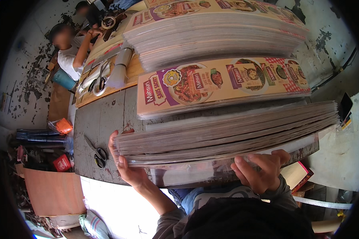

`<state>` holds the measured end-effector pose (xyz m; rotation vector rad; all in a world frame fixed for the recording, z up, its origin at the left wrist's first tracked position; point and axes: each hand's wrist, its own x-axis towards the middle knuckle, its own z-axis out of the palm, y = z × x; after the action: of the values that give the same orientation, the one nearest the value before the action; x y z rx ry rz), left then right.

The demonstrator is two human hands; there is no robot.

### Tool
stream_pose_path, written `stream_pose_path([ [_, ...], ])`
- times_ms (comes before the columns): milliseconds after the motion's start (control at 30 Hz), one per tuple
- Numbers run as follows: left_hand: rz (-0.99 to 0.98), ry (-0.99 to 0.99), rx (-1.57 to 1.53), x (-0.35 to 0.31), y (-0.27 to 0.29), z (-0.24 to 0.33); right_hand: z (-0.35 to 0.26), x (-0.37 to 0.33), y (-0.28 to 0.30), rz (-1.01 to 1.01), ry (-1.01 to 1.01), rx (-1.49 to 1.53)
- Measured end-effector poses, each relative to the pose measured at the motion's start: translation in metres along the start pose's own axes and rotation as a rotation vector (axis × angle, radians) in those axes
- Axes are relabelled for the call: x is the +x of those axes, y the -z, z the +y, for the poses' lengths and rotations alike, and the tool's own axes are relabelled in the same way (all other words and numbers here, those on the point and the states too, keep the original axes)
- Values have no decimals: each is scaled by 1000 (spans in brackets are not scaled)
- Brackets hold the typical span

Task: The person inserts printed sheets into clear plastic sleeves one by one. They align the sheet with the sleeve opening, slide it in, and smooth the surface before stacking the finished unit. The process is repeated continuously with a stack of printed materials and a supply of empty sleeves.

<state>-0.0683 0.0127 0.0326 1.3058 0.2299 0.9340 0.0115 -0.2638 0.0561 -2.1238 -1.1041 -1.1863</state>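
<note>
A thick stack of plastic-sleeved sheets (227,135) stands tilted on the table in front of me, its layered edges facing me. My left hand (129,169) is closed round the stack's left end, thumb on the near side and fingers behind. Along the near lower edge, toward the right, my right hand (263,169) holds the stack with bent fingers. Just beyond lies a lower pile of printed food-picture sheets (223,81), long and narrow. A much taller pile of similar sheets (215,36) rises behind it.
Black-handled scissors (96,153) lie on the grey table (107,107) to the left. More scissors (101,77) and a plastic roll (121,65) rest on a wooden board (135,73). Two people sit at the far left, one in a white shirt (68,61). An orange bag (64,126) is beyond the table's left side.
</note>
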Motion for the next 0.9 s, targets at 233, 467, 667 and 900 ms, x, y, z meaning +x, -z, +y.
stream_pose_path([
  [233, -5, 47, -7, 2, -3, 2, -7, -6, 8, -136, -38, -50],
  [467, -55, 37, 27, 0, -6, 10, -10, 6, 10, -160, -46, 12],
  [667, -59, 60, 117, 3, -6, 16, -5, 0, 3, -90, 33, -9],
  [900, 7, 59, 109, 3, -10, 18, -6, 9, 9, -155, 45, 65],
])
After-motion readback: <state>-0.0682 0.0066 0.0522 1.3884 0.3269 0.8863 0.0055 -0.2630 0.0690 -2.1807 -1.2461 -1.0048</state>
